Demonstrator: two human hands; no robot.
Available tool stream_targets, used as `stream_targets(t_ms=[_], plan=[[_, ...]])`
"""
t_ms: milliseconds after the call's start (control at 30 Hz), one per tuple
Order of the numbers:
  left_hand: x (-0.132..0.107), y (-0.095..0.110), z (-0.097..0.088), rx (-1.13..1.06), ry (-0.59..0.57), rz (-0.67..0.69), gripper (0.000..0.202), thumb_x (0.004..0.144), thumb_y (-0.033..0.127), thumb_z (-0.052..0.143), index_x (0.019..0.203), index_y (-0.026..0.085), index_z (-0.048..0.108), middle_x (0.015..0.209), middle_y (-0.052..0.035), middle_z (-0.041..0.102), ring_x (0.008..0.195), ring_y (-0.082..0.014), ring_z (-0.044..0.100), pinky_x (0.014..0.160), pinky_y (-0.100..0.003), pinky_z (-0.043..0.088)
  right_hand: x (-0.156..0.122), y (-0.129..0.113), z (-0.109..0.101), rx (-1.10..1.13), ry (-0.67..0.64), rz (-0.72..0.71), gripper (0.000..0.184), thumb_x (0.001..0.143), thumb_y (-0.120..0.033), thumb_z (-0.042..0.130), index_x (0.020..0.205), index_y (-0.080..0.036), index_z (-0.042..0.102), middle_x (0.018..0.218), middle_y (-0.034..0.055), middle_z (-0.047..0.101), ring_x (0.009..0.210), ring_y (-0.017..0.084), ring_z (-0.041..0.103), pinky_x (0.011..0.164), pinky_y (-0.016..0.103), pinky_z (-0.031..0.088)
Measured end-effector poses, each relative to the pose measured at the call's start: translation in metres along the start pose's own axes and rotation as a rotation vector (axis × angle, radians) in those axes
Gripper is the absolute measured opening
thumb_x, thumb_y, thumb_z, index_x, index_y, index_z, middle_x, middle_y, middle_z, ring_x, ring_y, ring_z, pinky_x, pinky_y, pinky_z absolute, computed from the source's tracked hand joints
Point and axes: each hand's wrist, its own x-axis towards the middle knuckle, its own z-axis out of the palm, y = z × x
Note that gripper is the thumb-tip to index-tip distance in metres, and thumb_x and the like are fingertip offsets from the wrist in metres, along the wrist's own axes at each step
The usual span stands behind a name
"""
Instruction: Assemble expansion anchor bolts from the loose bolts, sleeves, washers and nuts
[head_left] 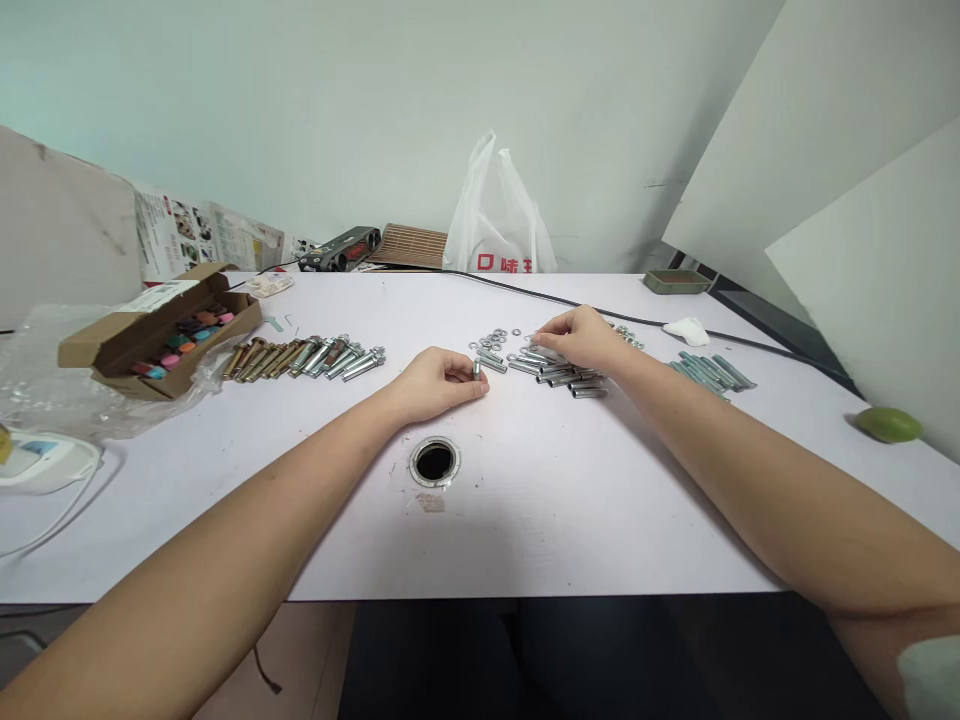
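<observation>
My left hand (437, 385) is closed, pinching a short silver metal sleeve (477, 370) upright between thumb and fingertips just over the table. At the near side of the loose washers (498, 340), my right hand (581, 336) reaches over a pile of silver metal sleeves (555, 378). Its thumb and fingers come together at the pile's left end; whatever they hold is too small to make out. Left of my left hand lies a row of assembled expansion bolts (322, 356), brassy ones at one end and silver at the other. Greenish threaded studs (716, 373) lie beyond my right forearm.
A cardboard box (161, 330) of colourful items stands at the left on clear plastic. Nearer me is a white device (56, 460) with a cord. The table has a round cable hole (435, 461). A black cable (525, 291) crosses the back. A green fruit (889, 424) lies far right.
</observation>
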Motion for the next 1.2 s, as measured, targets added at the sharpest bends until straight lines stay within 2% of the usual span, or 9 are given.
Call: stream_targets(t_ms=[267,500,667,800,1033,1200], plan=[[0.001,-0.001,0.001,-0.028,-0.002,0.007,0.027,0.073,0.037,0.075,0.085,0.013,0.073,0.077,-0.0016,0.071,0.068,-0.0094,0.058,0.063,-0.020,0.043,0.014,0.005,0.018,0.030,-0.061,-0.018,0.022,0.073,-0.034,0.074,0.089,-0.020,0.082,0.090,0.0043,0.075,0.084,0.018,0.063,0.077,0.029,0.046],[0.001,-0.003,0.001,-0.014,-0.007,0.024,0.027,0.074,0.038,0.074,0.086,0.013,0.074,0.078,-0.0020,0.072,0.068,-0.0096,0.059,0.063,-0.021,0.044,0.011,0.000,0.013,-0.057,-0.134,-0.070,0.027,0.076,-0.038,0.072,0.091,-0.016,0.078,0.073,0.0031,0.068,0.063,0.013,0.051,0.059,0.028,0.039],[0.002,-0.003,0.001,-0.018,-0.008,0.027,0.027,0.074,0.037,0.074,0.086,0.013,0.073,0.079,-0.0022,0.072,0.069,-0.0098,0.059,0.064,-0.021,0.044,0.013,-0.004,0.013,-0.202,-0.204,-0.125,0.017,0.082,-0.030,0.065,0.085,-0.015,0.073,0.079,0.0044,0.070,0.068,0.014,0.055,0.064,0.028,0.040],[0.002,-0.002,0.001,-0.013,-0.005,0.021,0.025,0.074,0.036,0.074,0.085,0.013,0.073,0.077,-0.0012,0.071,0.068,-0.0088,0.058,0.063,-0.020,0.043,0.014,-0.003,0.014,-0.275,-0.234,-0.157,0.015,0.084,-0.030,0.063,0.085,-0.017,0.071,0.081,0.0049,0.070,0.068,0.015,0.056,0.066,0.029,0.039],[0.001,-0.002,0.001,-0.012,-0.003,0.009,0.027,0.074,0.038,0.074,0.084,0.013,0.072,0.076,-0.0014,0.070,0.067,-0.0086,0.057,0.061,-0.020,0.041,0.012,-0.003,0.013,-0.298,-0.230,-0.169,0.020,0.087,-0.033,0.057,0.080,-0.017,0.066,0.069,0.0019,0.063,0.062,0.014,0.048,0.062,0.028,0.036],[0.001,-0.001,0.001,0.004,-0.003,0.005,0.027,0.075,0.039,0.074,0.084,0.013,0.072,0.075,-0.0017,0.069,0.066,-0.0087,0.057,0.061,-0.020,0.041,0.011,-0.003,0.012,-0.282,-0.233,-0.201,0.017,0.087,-0.030,0.057,0.081,-0.017,0.065,0.076,0.0038,0.065,0.064,0.014,0.050,0.063,0.028,0.036]])
